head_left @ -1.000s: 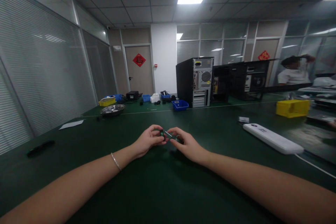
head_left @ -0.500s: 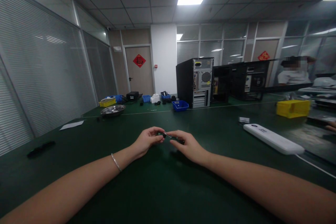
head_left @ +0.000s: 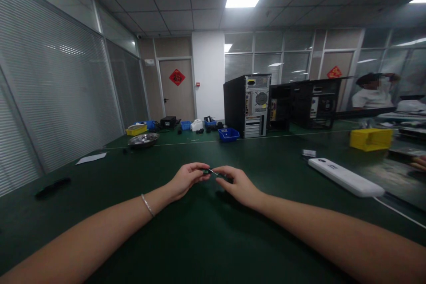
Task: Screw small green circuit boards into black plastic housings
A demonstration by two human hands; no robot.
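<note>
My left hand [head_left: 185, 179] is closed, pinching a small dark part [head_left: 207, 171] between thumb and fingertips above the table. Its exact kind is too small to make out. My right hand [head_left: 240, 184] is closed around the dark handle of what looks like a small screwdriver [head_left: 214, 172]. The thin metallic shaft points left and its tip reaches the dark part; whether it sits in the part I cannot tell. Both hands are near the middle of the green tabletop [head_left: 199, 239], fingertips a short gap apart.
A white power strip [head_left: 346, 176] lies at right, its cord trailing off. Behind it stands a yellow bin [head_left: 371, 139]. Computer towers [head_left: 256, 106], a blue bin [head_left: 228, 135] and a metal bowl [head_left: 143, 140] line the back. A black object [head_left: 53, 187] lies left. A person [head_left: 374, 95] is beyond.
The small dark part has turned slightly in my left fingers, and more of the shaft shows. My right hand has hardly moved.
</note>
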